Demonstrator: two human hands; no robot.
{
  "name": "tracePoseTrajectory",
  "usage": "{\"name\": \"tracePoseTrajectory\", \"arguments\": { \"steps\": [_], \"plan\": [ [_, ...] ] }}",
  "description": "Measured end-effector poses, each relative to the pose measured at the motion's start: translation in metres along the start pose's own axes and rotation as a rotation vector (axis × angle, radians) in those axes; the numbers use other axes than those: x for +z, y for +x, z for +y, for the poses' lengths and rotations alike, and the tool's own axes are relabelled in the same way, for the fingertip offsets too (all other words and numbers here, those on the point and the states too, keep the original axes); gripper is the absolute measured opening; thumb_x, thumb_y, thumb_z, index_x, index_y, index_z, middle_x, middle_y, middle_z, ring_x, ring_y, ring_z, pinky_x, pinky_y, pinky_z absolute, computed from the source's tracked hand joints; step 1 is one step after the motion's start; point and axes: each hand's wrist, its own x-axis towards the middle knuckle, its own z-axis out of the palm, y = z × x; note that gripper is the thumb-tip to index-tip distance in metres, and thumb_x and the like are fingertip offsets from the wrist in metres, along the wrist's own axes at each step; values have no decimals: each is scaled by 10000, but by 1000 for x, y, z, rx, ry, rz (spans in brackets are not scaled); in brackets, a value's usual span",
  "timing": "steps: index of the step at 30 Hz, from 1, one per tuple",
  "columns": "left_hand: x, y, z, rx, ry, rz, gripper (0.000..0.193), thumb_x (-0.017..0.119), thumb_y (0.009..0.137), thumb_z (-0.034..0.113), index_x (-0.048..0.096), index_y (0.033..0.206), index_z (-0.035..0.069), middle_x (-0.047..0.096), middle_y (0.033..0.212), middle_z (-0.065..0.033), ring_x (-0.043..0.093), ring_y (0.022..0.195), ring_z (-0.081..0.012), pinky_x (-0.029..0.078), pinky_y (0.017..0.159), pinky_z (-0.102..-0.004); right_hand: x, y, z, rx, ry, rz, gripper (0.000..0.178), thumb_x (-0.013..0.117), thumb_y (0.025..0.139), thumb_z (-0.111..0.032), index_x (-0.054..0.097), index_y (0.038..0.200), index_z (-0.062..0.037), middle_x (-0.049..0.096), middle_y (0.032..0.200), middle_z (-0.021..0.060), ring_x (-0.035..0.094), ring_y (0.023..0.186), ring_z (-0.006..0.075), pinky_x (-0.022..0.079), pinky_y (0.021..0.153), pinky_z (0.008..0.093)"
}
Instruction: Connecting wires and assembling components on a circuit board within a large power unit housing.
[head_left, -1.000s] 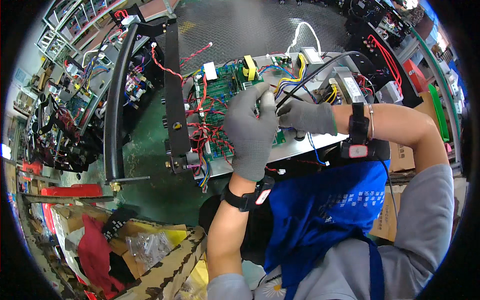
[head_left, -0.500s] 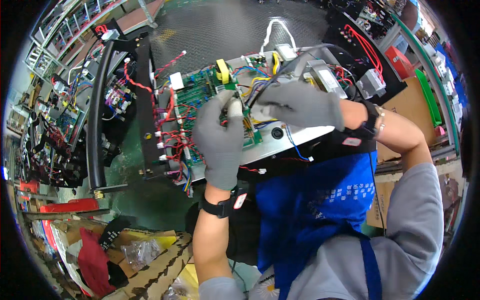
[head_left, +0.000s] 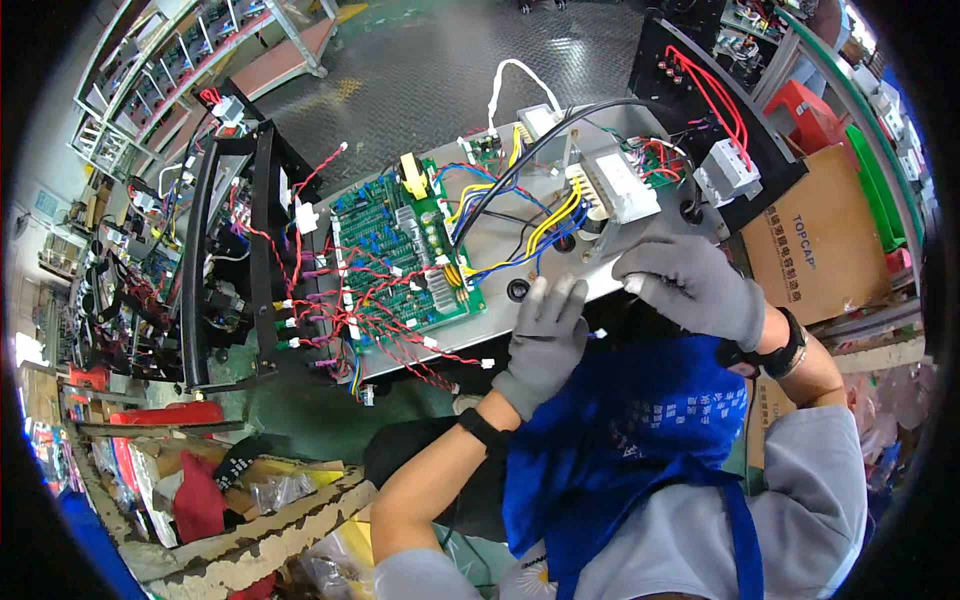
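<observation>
A metal chassis plate lies before me, carrying a green circuit board with many red wires and white plugs. My left hand, in a grey glove, rests at the plate's near edge with fingers stretched out, beside a black grommet. My right hand, gloved too, is over the same edge farther right, fingers bent toward the thumb; whatever they pinch is hidden. Beyond it sits a transformer with yellow and blue wires. A small white connector shows between my hands.
A black frame with a long bar handle stands left of the chassis. To the right are a black panel with red wires, a cardboard box and a green bin. More wired units stand far left.
Both hands have left the circuit board's wires and come back to the plate's near edge. My left hand moved right and nearer; my right hand moved right and nearer. The view has shifted slightly.
</observation>
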Motion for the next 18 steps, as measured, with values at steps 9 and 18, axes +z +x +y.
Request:
{"name": "tracePoseTrajectory", "arguments": {
  "steps": [9, 18],
  "plan": [
    [-42, 9, 3, -296, -393, 152, 238, 660, 774, 101, 665, 1007, 56, 622, 988, -89, 576, 933, -279, 471, 833, -376, 38, 2, 26, -116, -179, -111, 305, 557, 790, -71, 565, 1094, -65, 575, 1019, 153, 595, 831, 337, 477, 702, 436],
    [-75, 31, 8, -758, -646, 258, 136, 655, 808, 40, 666, 943, 25, 594, 799, -98, 580, 704, -242, 458, 634, -335, 87, 8, 1, 144, 689, 283, 335, 550, 937, -217, 566, 1171, 22, 602, 902, 126, 567, 640, 146, 471, 600, 289]
  ]
}}
